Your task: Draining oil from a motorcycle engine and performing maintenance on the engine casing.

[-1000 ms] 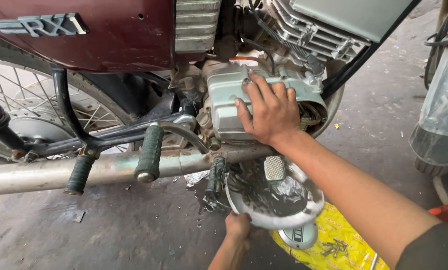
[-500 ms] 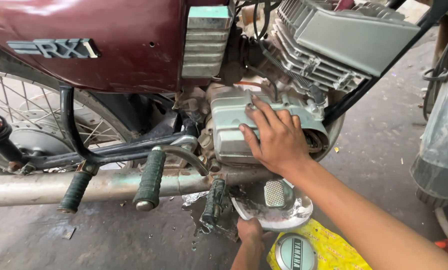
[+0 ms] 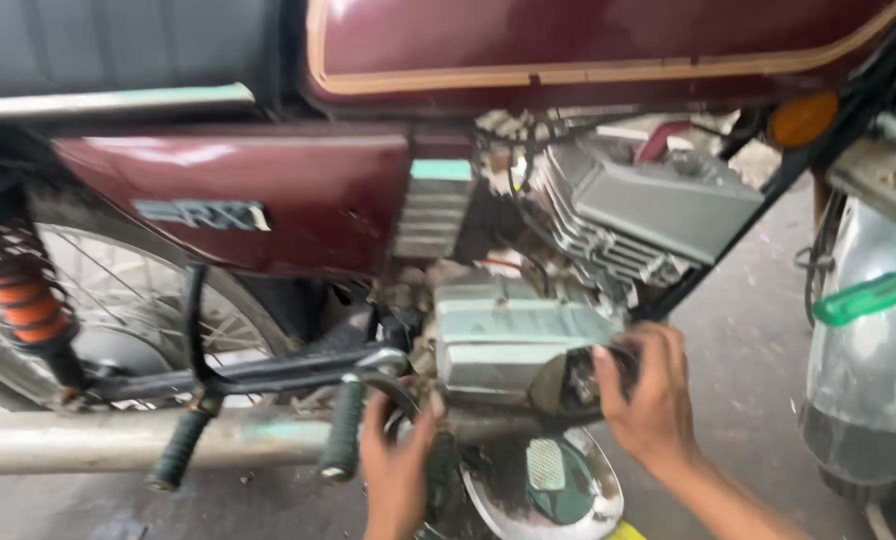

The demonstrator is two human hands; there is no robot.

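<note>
The right hand is curling around the front end of the grey engine cover; the left hand, fingers spread, is reaching up just beneath it, seemingly holding nothing.

Right hand on the grey engine side cover of a maroon motorcycle, left hand below it.

The only label is a badge on the maroon side panel of the motorcycle, left of centre: a long, narrow strip of raised silver-grey lettering, slightly blurred. No packages, signs or screens show.
</note>
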